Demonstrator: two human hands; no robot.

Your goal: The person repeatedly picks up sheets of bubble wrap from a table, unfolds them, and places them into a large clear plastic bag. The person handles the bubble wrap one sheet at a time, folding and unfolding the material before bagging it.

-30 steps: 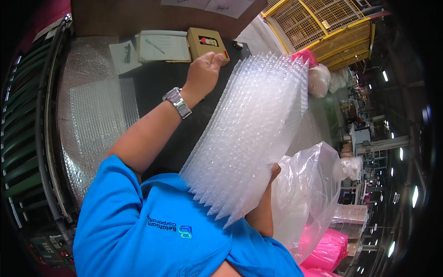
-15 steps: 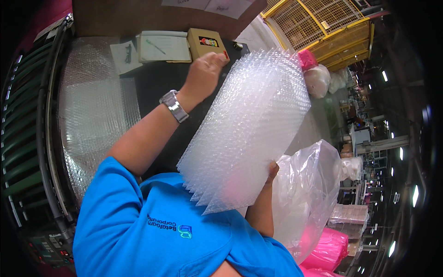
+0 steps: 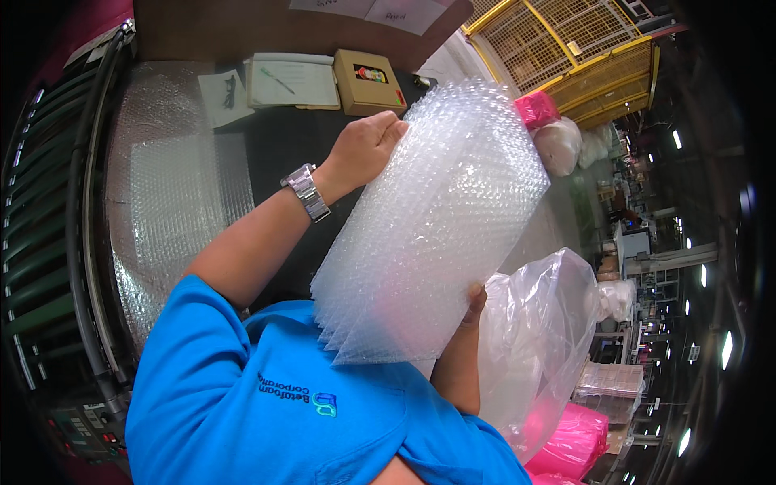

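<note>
A thick, fanned stack of clear bubble wrap sheets (image 3: 436,218) is held up at a slant in front of my blue shirt. My left hand (image 3: 368,149), with a metal watch on its wrist, has its fingers closed at the stack's upper left edge. At the lower right edge my right hand (image 3: 475,304) clasps the same stack. Only its thumb side shows; the other fingers are hidden behind the sheets. More bubble wrap (image 3: 174,190) lies flat on the dark table (image 3: 283,149) to the left.
Along the table's far side are a sheet with glasses (image 3: 229,95), a notebook with a pen (image 3: 303,81) and a cardboard box (image 3: 364,85). Rollers (image 3: 48,202) line the far left. A large clear plastic bag (image 3: 533,339) and pink bundles (image 3: 570,440) stand to the right.
My left hand has come down onto the stack's left edge and closed on it. The fanned lower corners have shifted slightly left and up. The right hand keeps its hold.
</note>
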